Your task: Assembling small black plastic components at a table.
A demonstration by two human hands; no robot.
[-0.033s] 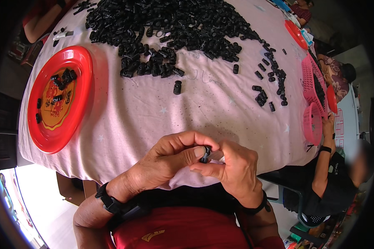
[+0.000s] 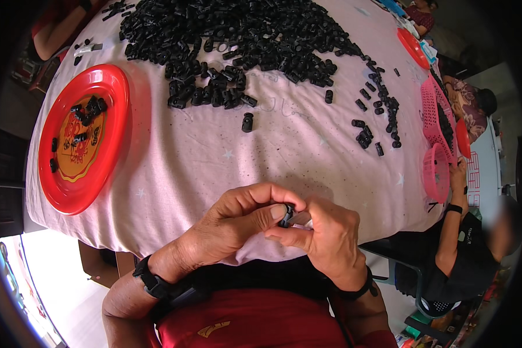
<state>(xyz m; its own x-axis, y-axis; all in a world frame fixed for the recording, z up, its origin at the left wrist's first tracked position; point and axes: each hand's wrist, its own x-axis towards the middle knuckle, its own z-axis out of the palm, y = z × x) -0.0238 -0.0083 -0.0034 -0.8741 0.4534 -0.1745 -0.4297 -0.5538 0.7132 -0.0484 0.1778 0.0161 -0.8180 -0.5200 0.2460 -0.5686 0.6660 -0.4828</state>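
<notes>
Close to the table's near edge, my left hand (image 2: 238, 217) pinches a small black plastic cord lock (image 2: 286, 216) between thumb and forefinger. My right hand (image 2: 330, 235) is closed beside it, fingertips meeting the left ones. Between the right thumb and fingers shows a thin, pale, blade-like piece (image 2: 300, 218) against the cord lock; most of it is hidden by the fingers. Further off on the pink cloth lies a single black cord lock (image 2: 247, 122). Behind that spreads a large heap of similar black parts (image 2: 232, 43).
A red oval tray (image 2: 111, 156) with several black parts sits at left. Small groups of black parts (image 2: 364, 134) lie to the right. Pink baskets (image 2: 437, 174) stand at the right edge, where a co-worker's hand (image 2: 458, 174) reaches in. Another person's arm (image 2: 58, 35) is at the far left.
</notes>
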